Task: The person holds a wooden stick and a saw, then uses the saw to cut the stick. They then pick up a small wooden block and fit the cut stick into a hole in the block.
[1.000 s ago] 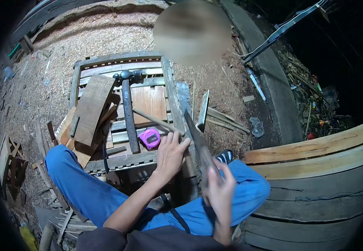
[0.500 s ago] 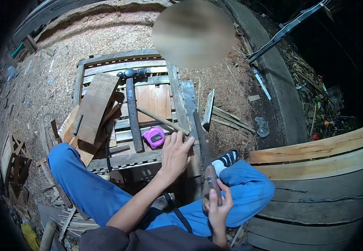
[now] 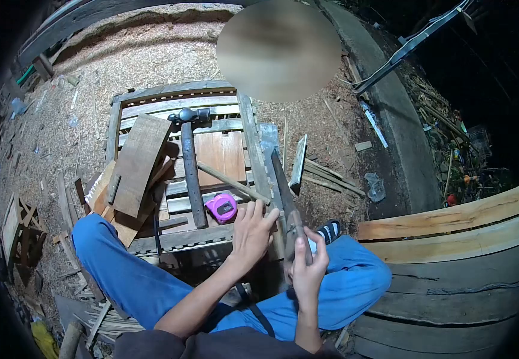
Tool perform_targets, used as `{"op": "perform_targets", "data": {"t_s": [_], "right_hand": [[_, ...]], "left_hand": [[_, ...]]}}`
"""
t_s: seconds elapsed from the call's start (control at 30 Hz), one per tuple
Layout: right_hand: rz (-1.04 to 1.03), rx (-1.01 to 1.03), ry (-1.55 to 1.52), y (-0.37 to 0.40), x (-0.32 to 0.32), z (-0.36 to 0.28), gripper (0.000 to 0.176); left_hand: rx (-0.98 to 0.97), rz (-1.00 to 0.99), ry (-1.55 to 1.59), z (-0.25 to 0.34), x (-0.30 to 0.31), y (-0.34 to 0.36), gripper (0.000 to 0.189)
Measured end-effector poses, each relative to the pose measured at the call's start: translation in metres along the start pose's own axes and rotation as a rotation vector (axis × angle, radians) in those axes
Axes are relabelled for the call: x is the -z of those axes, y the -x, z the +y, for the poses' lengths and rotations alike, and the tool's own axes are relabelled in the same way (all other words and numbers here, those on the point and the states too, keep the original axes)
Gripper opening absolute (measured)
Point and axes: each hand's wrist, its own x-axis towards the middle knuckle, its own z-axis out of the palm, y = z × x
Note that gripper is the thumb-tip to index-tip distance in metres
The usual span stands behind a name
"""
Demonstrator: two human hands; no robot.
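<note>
My right hand is closed around the wooden handle of a handsaw, blurred by motion. Its long blade runs away from me along the right side of a low slatted wooden table. My left hand lies palm down at the table's near right corner, fingers spread, beside the blade. Just ahead of its fingertips is the end of a thin wooden stick. Left of that hand sits a pink tape measure. Whether the fingers press on wood beneath them is hidden.
A long-handled hammer and a brown board lie on the table. Wood strips are on the ground to the right. Planks stretch along the right side. A person, partly blurred out, is across the table.
My right hand has moved forward and slightly left with the saw, pushing its handle closer to the table corner. My left hand stays in nearly the same place.
</note>
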Motion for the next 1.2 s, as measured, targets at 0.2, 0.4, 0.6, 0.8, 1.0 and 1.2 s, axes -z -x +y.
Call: {"op": "perform_targets", "data": {"t_s": [0.2,0.4,0.6,0.8,1.0,1.2], "right_hand": [[0.028,-0.002,-0.191,0.032,0.000,0.060,0.038],[0.020,-0.079,-0.298,0.035,-0.004,0.071,0.043],[0.041,-0.105,-0.185,0.055,0.018,0.072,0.048],[-0.151,-0.289,-0.216,0.052,0.063,-0.019,0.046],[-0.117,-0.284,-0.205,0.041,0.056,-0.021,0.039],[-0.035,-0.232,-0.129,0.044,0.052,-0.010,0.037]], "left_hand": [[-0.002,-0.009,-0.023,0.000,-0.002,0.002,0.050],[0.023,-0.049,0.000,-0.001,-0.002,0.000,0.050],[0.029,-0.081,-0.005,0.000,0.003,0.000,0.051],[0.003,-0.068,-0.015,-0.001,0.000,0.002,0.049],[-0.003,-0.076,-0.004,-0.004,0.001,0.000,0.045],[-0.007,-0.063,-0.009,-0.001,-0.005,0.003,0.055]]}}
